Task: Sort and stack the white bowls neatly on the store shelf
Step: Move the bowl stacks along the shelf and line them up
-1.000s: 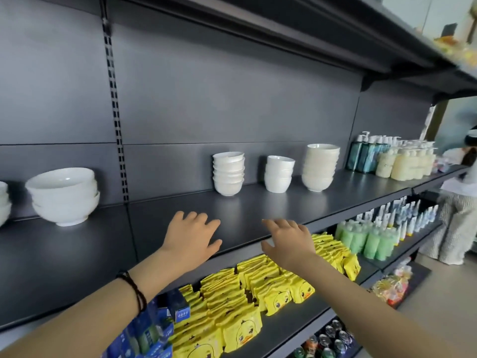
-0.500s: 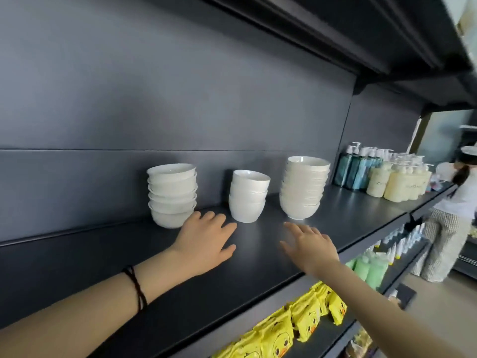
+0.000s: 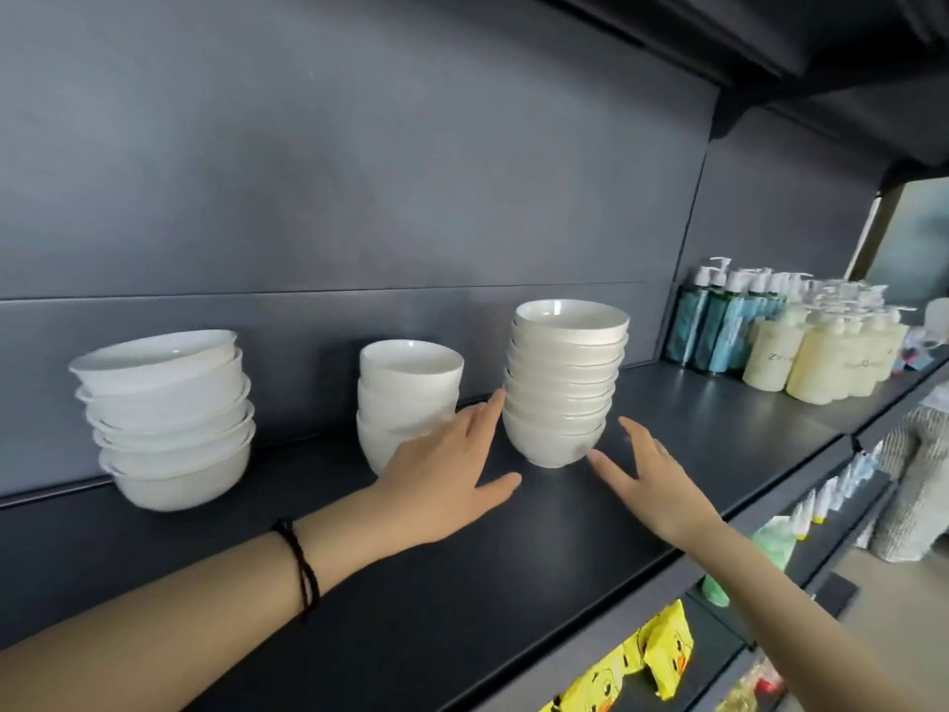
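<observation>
Three stacks of white bowls stand on the dark shelf (image 3: 462, 583). The left stack (image 3: 169, 418) holds several wide bowls. The middle stack (image 3: 405, 393) has three narrower bowls. The right stack (image 3: 562, 380) is tallest, with several cream-white bowls. My left hand (image 3: 447, 475) is open, palm down, its fingers reaching between the middle and right stacks and covering the middle stack's lower right. My right hand (image 3: 652, 480) is open with fingers spread, just right of the right stack's base, a fingertip close to the bottom bowl. Neither hand holds anything.
Pump bottles, teal (image 3: 719, 321) and pale yellow (image 3: 821, 352), crowd the shelf's far right. Yellow duck packets (image 3: 662, 644) lie on the lower shelf. A person (image 3: 919, 485) stands at the far right. An upper shelf overhangs above.
The view has moved closer to the bowls. Both hands have advanced over the shelf toward the right stack, the left passing in front of the middle stack.
</observation>
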`<action>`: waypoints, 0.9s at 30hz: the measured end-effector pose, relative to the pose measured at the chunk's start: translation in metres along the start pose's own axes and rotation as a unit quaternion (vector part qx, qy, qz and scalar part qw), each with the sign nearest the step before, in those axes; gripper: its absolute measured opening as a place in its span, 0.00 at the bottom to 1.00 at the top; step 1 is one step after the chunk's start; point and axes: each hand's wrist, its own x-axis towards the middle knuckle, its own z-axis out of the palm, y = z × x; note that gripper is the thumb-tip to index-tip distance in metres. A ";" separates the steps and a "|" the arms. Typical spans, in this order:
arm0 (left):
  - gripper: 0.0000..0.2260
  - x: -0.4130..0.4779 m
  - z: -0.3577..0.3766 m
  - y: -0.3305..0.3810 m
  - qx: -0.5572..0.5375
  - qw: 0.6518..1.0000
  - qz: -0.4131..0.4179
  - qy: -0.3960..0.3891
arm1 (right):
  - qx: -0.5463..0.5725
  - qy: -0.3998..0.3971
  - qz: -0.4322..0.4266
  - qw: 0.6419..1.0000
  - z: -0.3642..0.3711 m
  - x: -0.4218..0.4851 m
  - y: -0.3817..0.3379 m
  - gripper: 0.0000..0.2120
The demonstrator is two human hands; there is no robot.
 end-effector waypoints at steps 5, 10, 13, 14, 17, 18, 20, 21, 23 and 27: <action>0.49 0.048 0.031 0.026 -0.241 0.961 -0.100 0.090 | 0.170 -0.068 -0.085 0.979 -0.011 0.044 0.025 0.48; 0.52 0.090 0.051 0.034 -0.377 0.900 -0.141 0.166 | 0.300 -0.143 -0.168 0.928 -0.018 0.084 0.031 0.46; 0.47 0.097 0.064 0.037 -0.439 0.866 -0.132 0.198 | 0.367 -0.188 -0.214 0.886 -0.015 0.102 0.028 0.51; 0.48 0.097 0.069 0.039 -0.459 0.852 -0.134 0.214 | 0.388 -0.203 -0.224 0.871 -0.013 0.107 0.027 0.54; 0.53 0.099 0.075 0.043 -0.488 0.826 -0.146 0.243 | 0.428 -0.229 -0.268 0.832 -0.003 0.113 0.022 0.59; 0.52 0.100 0.077 0.043 -0.489 0.824 -0.147 0.246 | 0.441 -0.230 -0.277 0.822 0.000 0.114 0.021 0.60; 0.51 0.101 0.079 0.044 -0.486 0.824 -0.149 0.251 | 0.466 -0.226 -0.289 0.805 0.004 0.113 0.020 0.60; 0.51 0.102 0.079 0.044 -0.482 0.825 -0.152 0.252 | 0.476 -0.219 -0.291 0.800 0.005 0.112 0.019 0.59; 0.49 0.102 0.079 0.046 -0.475 0.826 -0.161 0.256 | 0.491 -0.206 -0.288 0.796 0.007 0.111 0.018 0.58; 0.44 0.102 0.083 0.050 -0.458 0.827 -0.158 0.284 | 0.501 -0.156 -0.295 0.798 0.010 0.110 0.016 0.55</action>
